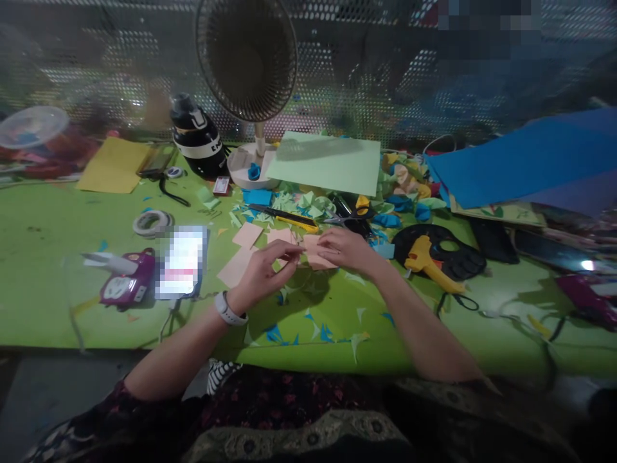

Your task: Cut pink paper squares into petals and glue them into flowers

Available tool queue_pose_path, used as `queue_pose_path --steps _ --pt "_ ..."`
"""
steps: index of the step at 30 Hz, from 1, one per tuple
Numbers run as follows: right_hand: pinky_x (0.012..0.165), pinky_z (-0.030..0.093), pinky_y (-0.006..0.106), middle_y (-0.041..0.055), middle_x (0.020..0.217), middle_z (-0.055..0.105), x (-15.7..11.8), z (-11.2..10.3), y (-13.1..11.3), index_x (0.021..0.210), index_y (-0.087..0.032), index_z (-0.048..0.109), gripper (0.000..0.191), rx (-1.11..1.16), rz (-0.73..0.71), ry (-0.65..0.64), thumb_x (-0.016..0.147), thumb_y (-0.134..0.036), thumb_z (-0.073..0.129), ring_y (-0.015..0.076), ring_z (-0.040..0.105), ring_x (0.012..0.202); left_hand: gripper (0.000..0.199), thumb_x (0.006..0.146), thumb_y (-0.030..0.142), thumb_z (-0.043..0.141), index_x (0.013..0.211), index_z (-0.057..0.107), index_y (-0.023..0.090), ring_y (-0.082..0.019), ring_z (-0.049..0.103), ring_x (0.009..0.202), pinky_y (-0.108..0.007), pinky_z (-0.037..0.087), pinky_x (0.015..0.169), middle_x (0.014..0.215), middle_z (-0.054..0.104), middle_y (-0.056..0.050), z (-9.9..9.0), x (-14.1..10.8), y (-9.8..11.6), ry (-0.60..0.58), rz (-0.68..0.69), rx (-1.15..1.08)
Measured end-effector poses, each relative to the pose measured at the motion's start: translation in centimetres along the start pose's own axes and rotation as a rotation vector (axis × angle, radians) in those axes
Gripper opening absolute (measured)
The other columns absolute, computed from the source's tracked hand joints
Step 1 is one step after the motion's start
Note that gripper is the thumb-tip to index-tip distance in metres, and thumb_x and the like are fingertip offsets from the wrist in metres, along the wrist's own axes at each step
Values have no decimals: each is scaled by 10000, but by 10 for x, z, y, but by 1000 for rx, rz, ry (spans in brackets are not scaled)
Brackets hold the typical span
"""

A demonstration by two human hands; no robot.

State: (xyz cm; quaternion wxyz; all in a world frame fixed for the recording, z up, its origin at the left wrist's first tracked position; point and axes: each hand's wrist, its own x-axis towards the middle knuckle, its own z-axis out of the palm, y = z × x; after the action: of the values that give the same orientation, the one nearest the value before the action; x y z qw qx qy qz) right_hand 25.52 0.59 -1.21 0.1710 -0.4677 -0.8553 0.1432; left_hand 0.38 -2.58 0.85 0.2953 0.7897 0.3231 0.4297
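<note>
A round fan (248, 67) stands beside a white-banded black bottle (196, 143); a lit phone (182, 262) lies just beside a purple device (127, 281).

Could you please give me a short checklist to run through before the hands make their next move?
1. Right hand on the peach paper: ok, touching it.
2. Left hand gripping securely: cannot tell, the detail is too small.
3. Blade of the yellow cutter retracted: cannot tell, too blurred.
4. Glue gun set down: ok, lying across the black pad.
5. Green table free of scraps before the hands: not ok, blue offcuts lie there.
</note>
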Motion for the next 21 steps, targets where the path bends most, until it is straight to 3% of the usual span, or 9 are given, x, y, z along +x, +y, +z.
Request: queue_pose_path --steps 6,11,21 --pt "846 483 344 129 1059 700 0 -2 -4 921 -160 727 202 -32 9 2 883 -294 580 236 642 968 176 890 161 589 1031 694 170 -145 685 855 -273 600 749 990 729 -83 3 0 -10 -3 21 -14" --pt "810 475 346 132 1099 680 1 -3 -6 961 -165 717 257 -78 -9 -43 783 -350 699 256 620 984 149 888 188 611 1008 692 154 -143 682 823 -278 603 737 959 724 -91 3 0 -17 -2 25 19" --pt "778 455 301 84 997 734 2 -3 -13 836 -198 734 157 -102 -15 -1 864 -284 606 218 652 931 148 876 235 633 996 690 169 -146 665 775 -288 575 696 935 728 -84 4 2 -27 -2 83 91"
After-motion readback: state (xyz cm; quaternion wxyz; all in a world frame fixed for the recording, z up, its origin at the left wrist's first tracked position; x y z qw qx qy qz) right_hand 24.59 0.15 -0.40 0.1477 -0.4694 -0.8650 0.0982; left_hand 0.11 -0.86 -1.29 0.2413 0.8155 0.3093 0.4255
